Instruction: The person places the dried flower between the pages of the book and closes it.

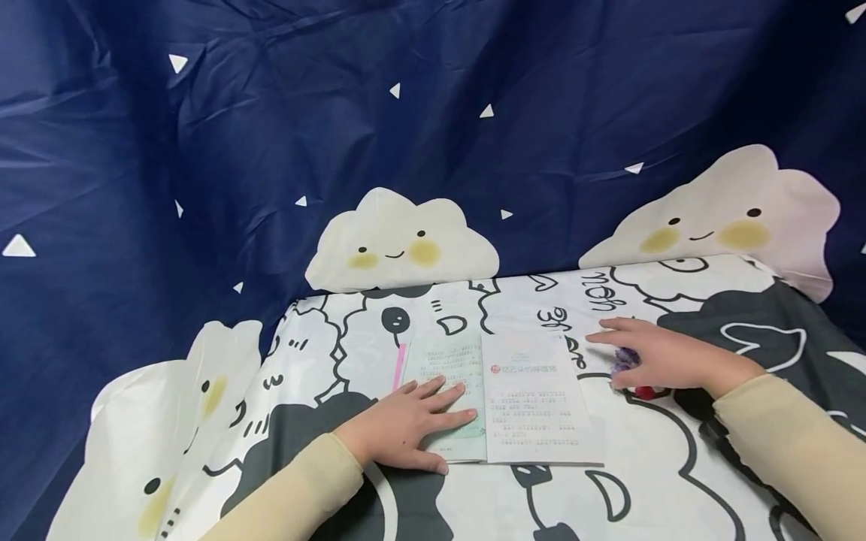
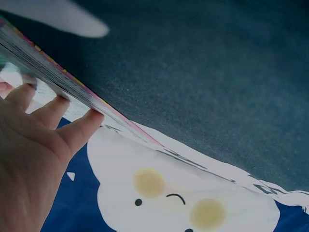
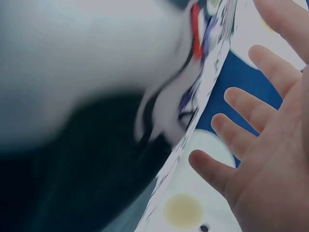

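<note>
An open book (image 1: 534, 421) lies on the patterned cloth, its left page pale green and its right page white with printed text. My left hand (image 1: 413, 424) rests on the left page with fingers spread; in the left wrist view its fingers (image 2: 87, 128) lie against the page beside the thick page edges. To the right of the book, my right hand (image 1: 659, 353) is held over the cloth, fingers extended and apart. Beneath it shows a small purple object (image 1: 625, 359) with a red object (image 1: 646, 392) beside it, both partly hidden by the hand.
A black-and-white cartoon cloth (image 1: 501, 503) covers the surface. Behind it hangs a dark blue curtain (image 1: 271, 113) with white triangles. Cloud shapes with faces, such as the middle cloud (image 1: 399, 240), stand along the back and left edges.
</note>
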A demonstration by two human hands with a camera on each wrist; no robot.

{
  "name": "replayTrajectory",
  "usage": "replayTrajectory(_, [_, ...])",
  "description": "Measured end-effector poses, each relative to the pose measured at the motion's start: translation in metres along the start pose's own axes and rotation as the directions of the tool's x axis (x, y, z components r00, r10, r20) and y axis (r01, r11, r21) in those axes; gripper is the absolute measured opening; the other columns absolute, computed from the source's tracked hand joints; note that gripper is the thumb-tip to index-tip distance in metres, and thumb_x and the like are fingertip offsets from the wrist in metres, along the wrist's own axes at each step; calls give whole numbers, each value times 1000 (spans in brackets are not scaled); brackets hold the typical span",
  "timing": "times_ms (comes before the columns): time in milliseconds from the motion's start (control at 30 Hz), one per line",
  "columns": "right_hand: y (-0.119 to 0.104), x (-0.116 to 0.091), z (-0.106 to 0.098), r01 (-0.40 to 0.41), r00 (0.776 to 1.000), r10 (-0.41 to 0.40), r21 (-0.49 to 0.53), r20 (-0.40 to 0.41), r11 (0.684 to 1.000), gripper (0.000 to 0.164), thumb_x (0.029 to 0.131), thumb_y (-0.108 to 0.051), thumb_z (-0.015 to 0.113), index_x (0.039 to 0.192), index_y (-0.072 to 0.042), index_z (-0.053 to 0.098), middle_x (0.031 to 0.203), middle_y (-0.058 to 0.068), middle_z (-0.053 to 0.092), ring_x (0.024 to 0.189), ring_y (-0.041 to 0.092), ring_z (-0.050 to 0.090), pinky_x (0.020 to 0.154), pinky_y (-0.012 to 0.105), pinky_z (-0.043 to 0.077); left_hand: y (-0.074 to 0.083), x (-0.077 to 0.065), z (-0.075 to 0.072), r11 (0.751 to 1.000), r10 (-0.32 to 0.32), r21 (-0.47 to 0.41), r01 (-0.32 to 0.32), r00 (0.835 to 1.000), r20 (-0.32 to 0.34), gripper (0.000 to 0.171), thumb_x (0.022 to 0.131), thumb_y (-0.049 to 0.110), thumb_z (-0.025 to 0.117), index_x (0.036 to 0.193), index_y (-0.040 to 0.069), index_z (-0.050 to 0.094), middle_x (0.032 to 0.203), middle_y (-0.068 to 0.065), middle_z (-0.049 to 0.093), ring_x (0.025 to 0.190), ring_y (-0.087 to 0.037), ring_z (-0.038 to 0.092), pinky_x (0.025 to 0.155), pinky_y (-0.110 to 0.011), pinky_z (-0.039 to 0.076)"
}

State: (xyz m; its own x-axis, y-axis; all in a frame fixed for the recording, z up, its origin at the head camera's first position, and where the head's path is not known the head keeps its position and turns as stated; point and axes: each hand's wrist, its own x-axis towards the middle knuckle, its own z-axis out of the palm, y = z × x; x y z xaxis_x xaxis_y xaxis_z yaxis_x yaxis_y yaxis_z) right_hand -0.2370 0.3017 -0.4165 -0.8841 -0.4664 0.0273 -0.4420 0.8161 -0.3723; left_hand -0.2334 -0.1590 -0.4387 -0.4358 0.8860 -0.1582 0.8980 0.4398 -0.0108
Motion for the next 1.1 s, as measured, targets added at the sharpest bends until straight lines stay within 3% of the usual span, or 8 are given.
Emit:
replayTrajectory(233, [30, -10, 0, -5, 999, 7, 40, -42, 999, 62, 86, -28, 81, 141, -8, 60, 144, 26, 49, 130, 47, 46, 98, 61, 41, 1, -2, -1, 1000, 2, 9, -2, 1000, -6, 83, 91, 78, 46, 161, 44, 16, 169, 2, 13, 153, -34, 17, 110, -63, 33])
replayTrajectory(400, [44, -15, -2, -57, 998, 59, 61, -38, 997, 53, 90, -21, 77, 140, -12, 62, 137, 21, 56, 124, 40, 54, 95, 57, 45, 1, 1, -2, 1000, 6, 9, -6, 1000, -10, 82, 91, 78, 45, 160, 45, 16, 169, 2, 13, 153, -33, 17, 111, -62, 32])
replayTrajectory(733, [48, -4, -3, -15, 998, 16, 20, -53, 1000, 37, 92, -16, 75, 128, -15, 71, 127, 10, 63, 118, 33, 59, 95, 54, 46, 1, 1, -2, 1000, -1, 11, 1, 1000, -12, 83, 91, 77, 46, 161, 44, 17, 169, 1, 13, 153, -34, 15, 111, -63, 32])
replayTrajectory(1100, [52, 2, 3, 8, 999, -9, -38, -46, 999, 31, 90, -14, 76, 121, -17, 75, 128, 14, 60, 119, 38, 57, 96, 58, 45, 2, -3, 1, 1000, -6, 8, 6, 1000, -18, 83, 91, 77, 46, 161, 43, 17, 169, 1, 12, 153, -35, 15, 111, -63, 32])
